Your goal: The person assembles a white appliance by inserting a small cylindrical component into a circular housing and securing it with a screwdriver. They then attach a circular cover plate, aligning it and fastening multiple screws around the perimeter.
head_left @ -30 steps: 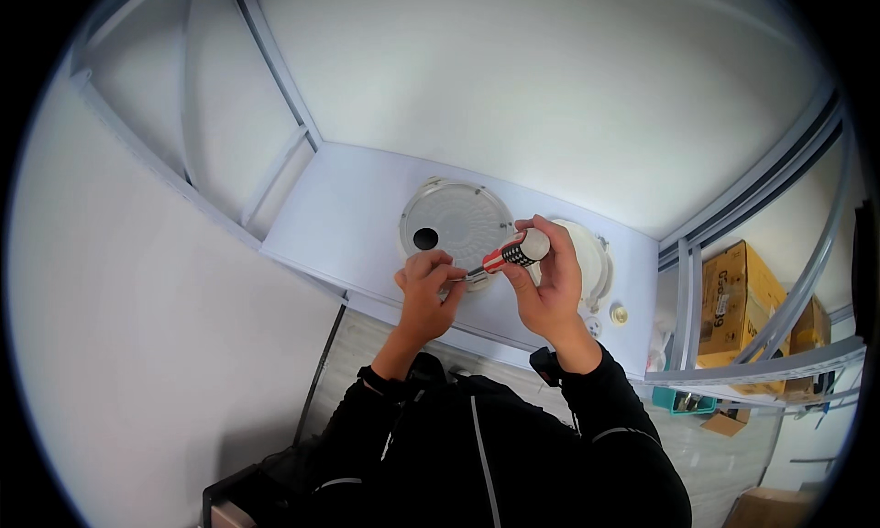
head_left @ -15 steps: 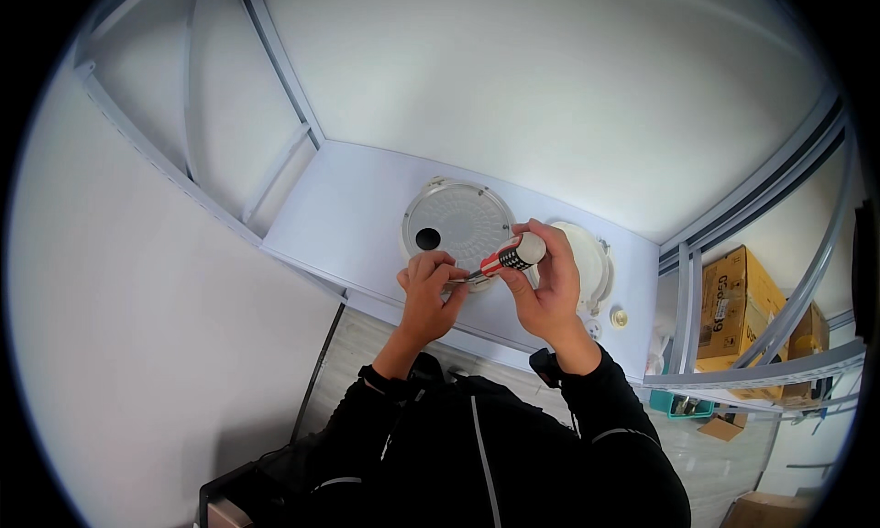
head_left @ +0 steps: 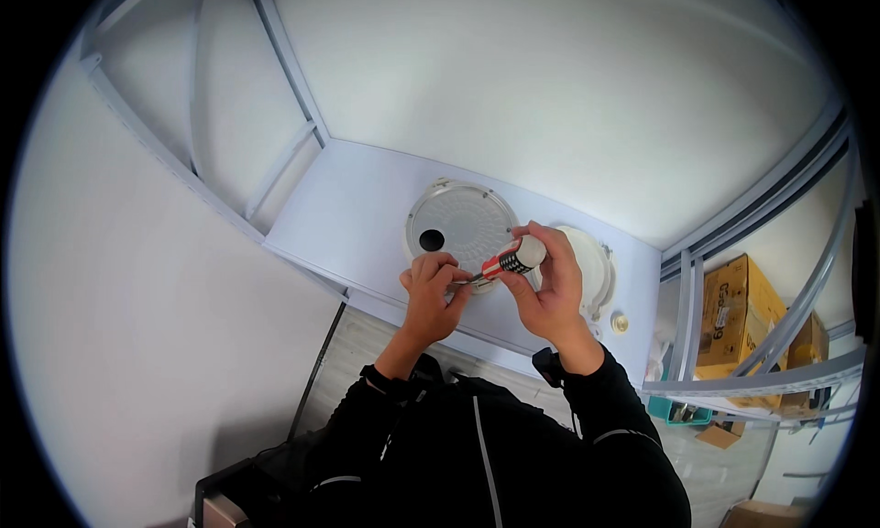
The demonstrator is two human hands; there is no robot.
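Observation:
My right hand is closed round a screwdriver with a red, black and white handle. Its shaft slants down to the left, toward the near rim of a round grey disc-shaped part. That disc has a radial pattern, a black round spot on its left side and small fasteners along its rim. At the screwdriver's tip, the fingers of my left hand are pinched together by the disc's near edge. They hide the tip and whatever lies between them. Partly behind my right hand lies a white round cover.
A small cream round piece lies on the white tabletop near its right end. Grey metal frame posts rise at the right. Beyond them are cardboard boxes and a teal bin on the floor.
The whole view has shifted slightly. Both hands keep nearly the same pose, with the screwdriver still at the disc's near rim.

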